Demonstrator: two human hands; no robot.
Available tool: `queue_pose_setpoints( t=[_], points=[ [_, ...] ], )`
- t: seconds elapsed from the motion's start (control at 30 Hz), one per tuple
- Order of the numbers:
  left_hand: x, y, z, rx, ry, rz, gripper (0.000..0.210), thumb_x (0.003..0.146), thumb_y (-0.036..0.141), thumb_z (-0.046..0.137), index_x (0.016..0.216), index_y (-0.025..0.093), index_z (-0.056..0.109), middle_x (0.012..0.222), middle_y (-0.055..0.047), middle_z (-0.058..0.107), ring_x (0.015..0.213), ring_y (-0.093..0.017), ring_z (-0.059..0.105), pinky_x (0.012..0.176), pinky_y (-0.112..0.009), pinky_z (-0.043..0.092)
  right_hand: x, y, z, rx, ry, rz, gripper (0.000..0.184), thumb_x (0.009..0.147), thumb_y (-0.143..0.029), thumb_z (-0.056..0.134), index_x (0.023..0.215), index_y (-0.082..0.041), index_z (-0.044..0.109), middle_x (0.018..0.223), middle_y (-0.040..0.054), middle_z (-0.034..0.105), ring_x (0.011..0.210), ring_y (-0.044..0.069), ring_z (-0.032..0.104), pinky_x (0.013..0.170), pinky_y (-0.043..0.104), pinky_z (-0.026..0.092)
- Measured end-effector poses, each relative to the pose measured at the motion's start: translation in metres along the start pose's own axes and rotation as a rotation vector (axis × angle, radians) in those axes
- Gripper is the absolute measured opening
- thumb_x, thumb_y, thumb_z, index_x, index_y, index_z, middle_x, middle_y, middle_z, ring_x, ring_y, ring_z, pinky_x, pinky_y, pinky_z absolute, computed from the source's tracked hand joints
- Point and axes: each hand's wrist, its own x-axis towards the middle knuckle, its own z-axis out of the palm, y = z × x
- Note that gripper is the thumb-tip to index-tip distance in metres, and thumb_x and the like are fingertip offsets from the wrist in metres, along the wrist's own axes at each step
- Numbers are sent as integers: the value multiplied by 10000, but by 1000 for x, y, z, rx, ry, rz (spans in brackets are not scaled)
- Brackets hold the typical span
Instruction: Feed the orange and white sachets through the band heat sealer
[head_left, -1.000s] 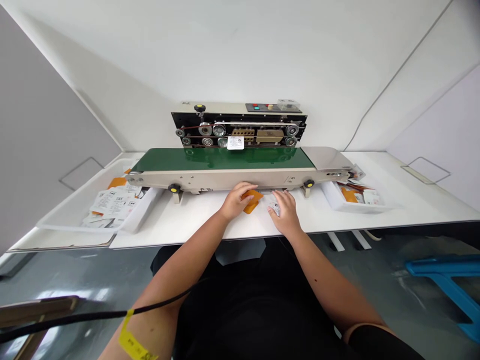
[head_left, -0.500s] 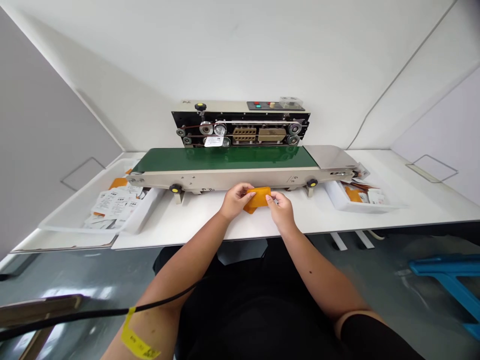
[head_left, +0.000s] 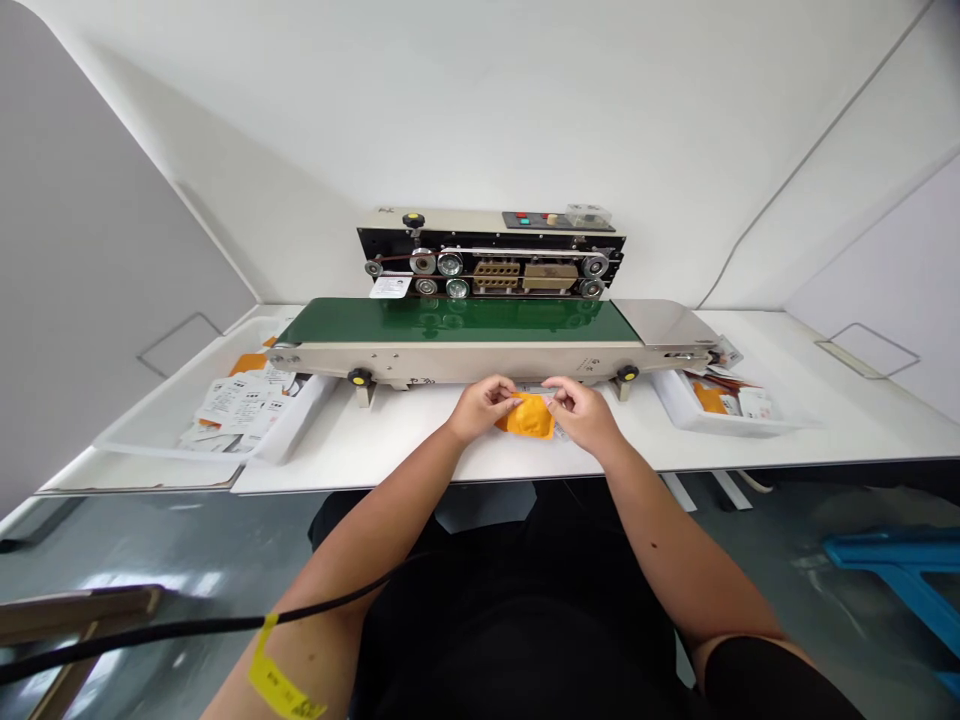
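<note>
An orange packet hangs between my hands just in front of the sealing machine, with a rounded bulge in its middle. My left hand pinches its upper left part between thumb and fingers. At its upper right corner, the thumb and forefinger of my right hand are closed on the edge. Something clear or pale shows behind the packet, too covered to name. A white printed packet sits at the left end of the machine's rollers, above the green belt.
The band sealer stands against the wall behind its conveyor. A plastic bin of white and orange packets is on the left, a second bin on the right. A blue stool stands on the floor at right.
The orange packet has tipped and dropped slightly, showing its bulge. My right hand has shifted a little to the right. The white packet has moved left along the rollers.
</note>
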Motion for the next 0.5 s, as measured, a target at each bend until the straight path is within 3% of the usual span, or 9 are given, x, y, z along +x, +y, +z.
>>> queue_pose_setpoints(
  t=[0.1,0.2,0.27,0.4,0.5],
  points=[
    [-2,1,1,27,-68,-12,407,771,487,848,913,161,651,828,-21,682,712,-126,641,637,-229,516,7,-14,-26,-214,-294,-35,184,903,-337,579,971,-243,722,700,-22,653,607,143,524,601,279,331],
    [-2,1,2,24,-96,-3,414,774,506,841,896,159,653,837,-30,695,732,-131,648,643,-229,516,14,-22,-37,-262,-521,-67,148,906,-307,562,867,-230,682,722,-20,682,631,137,558,589,266,321],
    [-2,0,3,20,-96,5,423,772,515,842,898,159,652,834,-28,694,731,-128,647,651,-229,517,19,-24,-39,-266,-541,-47,135,903,-289,551,859,-223,661,738,-18,690,643,137,574,586,257,327],
    [-1,0,1,3,-78,-2,449,766,531,847,916,159,646,831,-22,692,731,-126,650,676,-236,524,25,-22,-31,-230,-460,59,153,901,-291,539,943,-227,671,709,-24,672,577,131,543,552,248,331],
    [-1,0,1,2,-65,11,455,774,539,839,927,157,644,846,-28,691,742,-127,654,678,-234,524,26,-21,-23,-169,-501,65,159,889,-291,575,965,-222,696,761,-11,702,583,131,556,555,246,361]
  ],
)
